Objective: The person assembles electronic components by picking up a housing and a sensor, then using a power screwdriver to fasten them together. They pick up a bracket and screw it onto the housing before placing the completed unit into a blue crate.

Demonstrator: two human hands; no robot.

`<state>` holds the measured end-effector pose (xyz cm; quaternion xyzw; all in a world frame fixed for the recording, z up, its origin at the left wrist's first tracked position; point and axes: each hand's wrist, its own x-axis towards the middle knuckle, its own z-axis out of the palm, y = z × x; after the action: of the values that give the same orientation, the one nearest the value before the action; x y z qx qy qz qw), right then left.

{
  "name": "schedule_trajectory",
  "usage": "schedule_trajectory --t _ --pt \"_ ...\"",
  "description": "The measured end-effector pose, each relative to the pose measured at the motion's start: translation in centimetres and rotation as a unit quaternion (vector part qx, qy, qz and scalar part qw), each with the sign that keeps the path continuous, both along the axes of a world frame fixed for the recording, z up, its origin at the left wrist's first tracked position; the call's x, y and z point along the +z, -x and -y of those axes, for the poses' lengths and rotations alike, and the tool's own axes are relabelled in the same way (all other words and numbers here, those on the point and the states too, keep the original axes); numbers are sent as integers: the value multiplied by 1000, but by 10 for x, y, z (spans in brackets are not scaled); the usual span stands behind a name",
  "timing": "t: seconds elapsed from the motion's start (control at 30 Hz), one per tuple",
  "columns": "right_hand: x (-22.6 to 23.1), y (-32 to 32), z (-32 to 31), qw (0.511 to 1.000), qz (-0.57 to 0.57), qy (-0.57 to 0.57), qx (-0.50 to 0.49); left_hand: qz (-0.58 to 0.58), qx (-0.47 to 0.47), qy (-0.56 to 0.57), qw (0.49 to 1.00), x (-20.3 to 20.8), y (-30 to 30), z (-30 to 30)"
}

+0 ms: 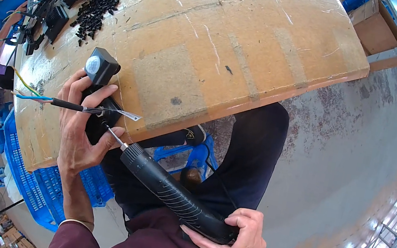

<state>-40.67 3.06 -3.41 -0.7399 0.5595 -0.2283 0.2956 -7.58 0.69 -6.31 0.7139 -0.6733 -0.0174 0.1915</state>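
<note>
1. The person's left hand (pixel 77 134) is curled around a black boxy device with a white domed lens (pixel 103 69), its fingers and thumb grasping the body.
2. That device is at the near edge of a worn, tan, tape-patched worktable (pixel 257 33), its lens end pointing away from the person.
3. A black-sheathed cable (pixel 66 104) crosses over the left fingers, its bare-ended blue, brown and yellow-green wires (pixel 31 93) fanning out leftward.
4. The right hand (pixel 238 245) grips the rear end of a black cylindrical power screwdriver with a ribbed collar (pixel 170 193), fingers closed around it.
5. The screwdriver's thin metal shaft (pixel 115 137) reaches the device beside the left thumb; whether its tip sits in a screw cannot be told.
6. Farther up the table lie a heap of small black pieces (pixel 97 8) and, just beside it, more black devices (pixel 50 13).
7. A blue plastic crate (pixel 27 189) stands below the table's left side.
</note>
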Motion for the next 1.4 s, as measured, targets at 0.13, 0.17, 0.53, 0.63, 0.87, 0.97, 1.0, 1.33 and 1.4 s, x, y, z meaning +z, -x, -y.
schedule_trajectory --t 0.13,0.17,0.53,0.63,0.87,0.97,1.0,1.33,1.4 --pt "-4 5 6 998 31 40 25 27 -5 -3 1000 3 1 2" --pt "-4 6 7 998 45 40 22 29 -3 -2 1000 4 1 1" --pt "-7 -6 -3 995 30 45 81 -8 -45 -6 999 10 0 7" --pt "0 -4 1 995 -30 22 93 -4 -42 -3 999 8 -1 7" --pt "10 -5 12 966 -62 64 241 7 -40 -4 999 17 -6 -5" --pt "28 -9 8 966 -151 -36 204 -27 -63 -11 998 10 -6 4" --pt "25 -9 8 968 -121 -13 217 -26 -64 1 998 10 -5 3" --pt "26 -25 8 973 -95 11 211 9 -54 35 998 2 -14 -2" --pt "25 -24 10 973 -97 12 207 11 -53 40 998 2 -14 -2"
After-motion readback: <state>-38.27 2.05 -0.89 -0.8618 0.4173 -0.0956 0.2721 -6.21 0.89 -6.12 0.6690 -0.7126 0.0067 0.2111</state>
